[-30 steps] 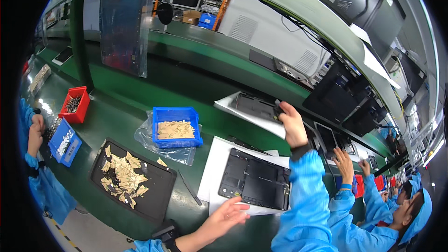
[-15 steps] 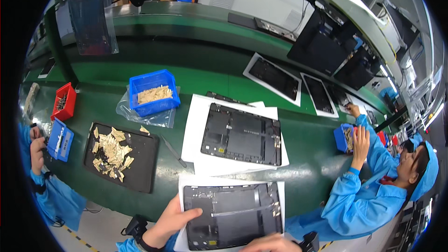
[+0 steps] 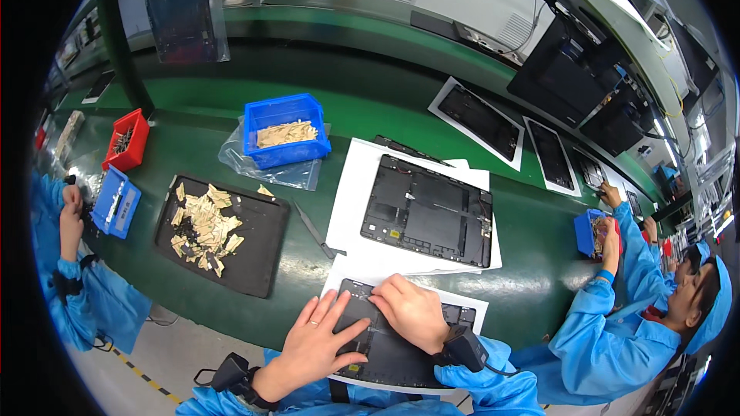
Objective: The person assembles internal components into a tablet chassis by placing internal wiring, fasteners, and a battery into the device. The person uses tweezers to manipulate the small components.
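An opened black tablet housing [image 3: 401, 358] lies on a white sheet [image 3: 472, 310] at the near edge of the bench. My left hand [image 3: 317, 345] rests on its left part, fingers spread flat. Over the upper left of the housing, my right hand [image 3: 412, 312] is closed in a pinch, thumb and fingertips down at the surface. Whatever is between those fingertips is hidden. Beyond my hands, a second black tablet housing [image 3: 432, 212] sits on white sheets. Grey tweezers [image 3: 312, 227] lie to its left.
A black tray [image 3: 266, 262] holds torn beige scraps. Behind it stands a blue bin [image 3: 287, 156] of beige strips on a plastic bag. Further left are a red bin [image 3: 137, 139] and a blue box [image 3: 117, 204]. Co-workers sit at both sides; dark panels [image 3: 482, 119] lie at the back right.
My left hand has let go of the housing's left edge and now lies spread on it. My right hand has come up from the lower edge onto the housing's upper left. The view has shifted.
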The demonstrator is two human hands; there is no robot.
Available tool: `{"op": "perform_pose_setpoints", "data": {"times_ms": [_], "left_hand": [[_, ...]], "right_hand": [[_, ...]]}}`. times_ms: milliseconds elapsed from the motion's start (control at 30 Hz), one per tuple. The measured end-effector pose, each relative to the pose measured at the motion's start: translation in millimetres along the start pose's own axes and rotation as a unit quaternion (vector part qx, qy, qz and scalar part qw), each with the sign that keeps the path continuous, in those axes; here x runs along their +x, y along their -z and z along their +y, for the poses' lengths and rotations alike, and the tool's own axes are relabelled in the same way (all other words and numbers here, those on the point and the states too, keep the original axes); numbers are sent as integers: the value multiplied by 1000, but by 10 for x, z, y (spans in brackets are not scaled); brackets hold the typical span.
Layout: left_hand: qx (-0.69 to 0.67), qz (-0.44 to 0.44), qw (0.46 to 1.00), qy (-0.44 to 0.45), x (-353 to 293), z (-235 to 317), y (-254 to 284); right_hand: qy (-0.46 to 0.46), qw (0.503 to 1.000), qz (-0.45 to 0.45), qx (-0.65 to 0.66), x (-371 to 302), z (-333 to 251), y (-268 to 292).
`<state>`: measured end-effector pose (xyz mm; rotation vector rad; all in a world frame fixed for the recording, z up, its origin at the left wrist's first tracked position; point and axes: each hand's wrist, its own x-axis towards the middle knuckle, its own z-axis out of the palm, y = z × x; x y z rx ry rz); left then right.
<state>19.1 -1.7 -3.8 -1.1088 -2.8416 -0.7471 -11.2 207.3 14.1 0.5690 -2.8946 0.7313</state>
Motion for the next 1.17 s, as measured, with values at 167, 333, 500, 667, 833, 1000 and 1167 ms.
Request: {"op": "perform_pose_setpoints", "data": {"times_ms": [167, 333, 500, 667, 833, 1000, 1167], "left_hand": [[21, 32, 999, -5, -10, 10, -22], [-69, 48, 996, -12, -45, -188, 216], [46, 287, 942, 168, 27, -996, 1028], [171, 224, 929, 239, -46, -1426, 947], [161, 201, 933, 250, 53, -1415, 901], [-25, 298, 927, 227, 148, -1405, 1146], [-279, 330, 899, 79, 223, -1130, 1082]], "right_hand": [[-7, 997, -48, 53, 116, -210, -75], [98, 993, -64, 15, 219, -156, -134], [66, 979, -74, 176, 150, 35, -57], [25, 968, -56, 245, 177, 19, -57], [34, 958, -58, 280, 199, 33, 5], [75, 959, -38, 271, 183, -24, 139], [-73, 898, -37, 431, 262, -95, 255]]}}
